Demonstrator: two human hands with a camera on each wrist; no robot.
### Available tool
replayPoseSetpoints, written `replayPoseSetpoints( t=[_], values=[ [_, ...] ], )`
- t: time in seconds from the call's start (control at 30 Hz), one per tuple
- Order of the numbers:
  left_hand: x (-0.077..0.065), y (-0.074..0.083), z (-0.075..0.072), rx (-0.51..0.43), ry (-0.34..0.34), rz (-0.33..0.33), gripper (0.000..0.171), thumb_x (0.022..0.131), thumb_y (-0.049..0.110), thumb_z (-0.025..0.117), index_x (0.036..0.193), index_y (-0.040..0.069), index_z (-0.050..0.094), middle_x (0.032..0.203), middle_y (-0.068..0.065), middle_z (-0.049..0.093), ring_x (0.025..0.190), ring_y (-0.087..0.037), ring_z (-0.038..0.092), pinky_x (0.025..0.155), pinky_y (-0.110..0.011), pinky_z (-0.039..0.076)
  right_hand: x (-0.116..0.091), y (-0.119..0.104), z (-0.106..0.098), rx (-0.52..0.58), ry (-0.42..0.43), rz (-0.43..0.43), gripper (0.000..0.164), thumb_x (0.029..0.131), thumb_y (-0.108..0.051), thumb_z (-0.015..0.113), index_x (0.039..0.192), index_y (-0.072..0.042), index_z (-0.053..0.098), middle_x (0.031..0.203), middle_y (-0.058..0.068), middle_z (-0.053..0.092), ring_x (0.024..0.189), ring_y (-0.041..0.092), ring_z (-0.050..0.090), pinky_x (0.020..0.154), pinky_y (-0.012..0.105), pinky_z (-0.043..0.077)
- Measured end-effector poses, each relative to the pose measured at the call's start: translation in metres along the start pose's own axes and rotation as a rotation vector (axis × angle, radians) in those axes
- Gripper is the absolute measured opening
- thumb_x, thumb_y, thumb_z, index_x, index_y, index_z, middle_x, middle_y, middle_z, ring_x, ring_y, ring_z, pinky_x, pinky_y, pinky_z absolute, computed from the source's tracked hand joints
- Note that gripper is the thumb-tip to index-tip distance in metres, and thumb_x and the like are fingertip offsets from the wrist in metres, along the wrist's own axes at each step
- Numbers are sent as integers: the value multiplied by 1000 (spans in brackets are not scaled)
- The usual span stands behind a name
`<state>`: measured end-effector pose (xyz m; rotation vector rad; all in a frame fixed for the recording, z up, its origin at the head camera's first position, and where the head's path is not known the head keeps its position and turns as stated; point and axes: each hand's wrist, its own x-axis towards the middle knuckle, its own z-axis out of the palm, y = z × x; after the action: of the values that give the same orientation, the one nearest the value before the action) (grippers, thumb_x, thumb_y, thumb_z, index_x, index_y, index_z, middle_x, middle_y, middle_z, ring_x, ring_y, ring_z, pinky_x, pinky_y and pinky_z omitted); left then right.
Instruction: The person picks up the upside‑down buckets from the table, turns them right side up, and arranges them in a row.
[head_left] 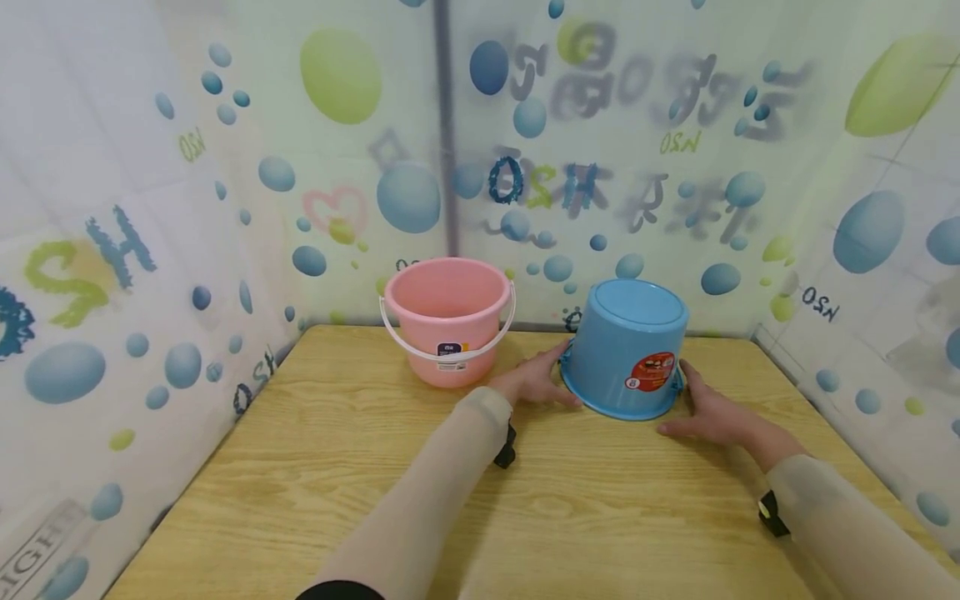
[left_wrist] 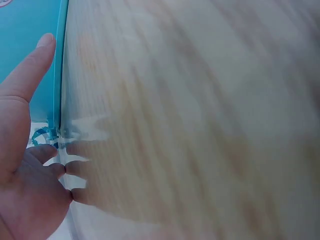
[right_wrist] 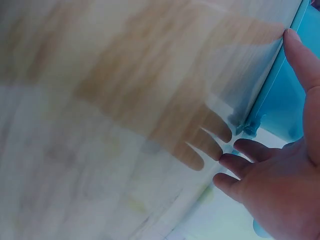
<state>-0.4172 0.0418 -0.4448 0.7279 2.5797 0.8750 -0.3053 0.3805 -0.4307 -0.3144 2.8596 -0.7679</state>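
Note:
A blue bucket (head_left: 611, 354) stands upside down on the wooden table, its base facing up and a red oval sticker on its side. My left hand (head_left: 534, 381) is at its left side, fingers spread, with the thumb in front of the rim. On the opposite side is my right hand (head_left: 712, 415), thumb and fingers apart near the rim. In the left wrist view, the left thumb (left_wrist: 30, 70) overlaps the blue wall and the fingers lie near a handle lug (left_wrist: 45, 135). The right wrist view has the right fingers (right_wrist: 250, 160) beside the other lug (right_wrist: 249, 127).
An upright pink bucket (head_left: 450, 329) with a white handle (head_left: 408, 346) stands left of the blue one, near the table's back edge. Patterned curtains (head_left: 337, 208) enclose the wooden table (head_left: 300, 467) at the back and both sides.

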Motion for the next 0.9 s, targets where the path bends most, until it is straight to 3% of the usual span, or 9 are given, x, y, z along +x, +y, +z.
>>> replayPoseSetpoints(
  t=[0.13, 0.23, 0.4, 0.6, 0.9],
  values=[
    [-1, 1, -1, 16, -16, 16, 123, 89, 56, 89, 178, 38, 6, 184, 3, 24, 172, -35, 15, 139, -65, 5, 2, -2, 2, 13, 9, -13, 137, 96, -49, 85, 169, 10, -15, 170, 51, 12, 154, 72, 20, 124, 82, 24],
    [-10, 6, -4, 23, -24, 52, 122, 92, 54, 88, 178, 37, 4, 185, 2, 22, 173, -33, 15, 138, -66, 2, 3, -4, 3, 44, 16, -26, 139, 96, -45, 86, 168, 8, -20, 172, 50, 6, 155, 73, 17, 124, 83, 21],
    [-12, 8, -2, 45, -3, 63, 121, 92, 53, 88, 178, 37, 5, 184, -1, 24, 172, -30, 17, 137, -69, 7, 2, -8, 4, 66, 51, -58, 142, 96, -37, 88, 166, 3, -29, 172, 50, -1, 154, 75, 15, 123, 85, 20],
    [-15, 12, -2, 46, 35, 64, 121, 94, 52, 86, 178, 39, -1, 180, -15, 26, 168, -35, 27, 137, -68, 13, -3, -11, 0, 64, 112, -90, 140, 97, -35, 87, 169, -1, -28, 175, 45, -1, 151, 75, 25, 121, 83, 27],
    [-36, 17, -7, -135, 90, 125, 118, 97, 46, 85, 174, 49, -4, 180, -20, 23, 164, -38, 33, 134, -58, 32, -17, -20, -10, 103, 184, -165, 125, 102, -28, 82, 175, -9, -17, 178, 39, -1, 150, 76, 26, 117, 85, 31]
  ],
)
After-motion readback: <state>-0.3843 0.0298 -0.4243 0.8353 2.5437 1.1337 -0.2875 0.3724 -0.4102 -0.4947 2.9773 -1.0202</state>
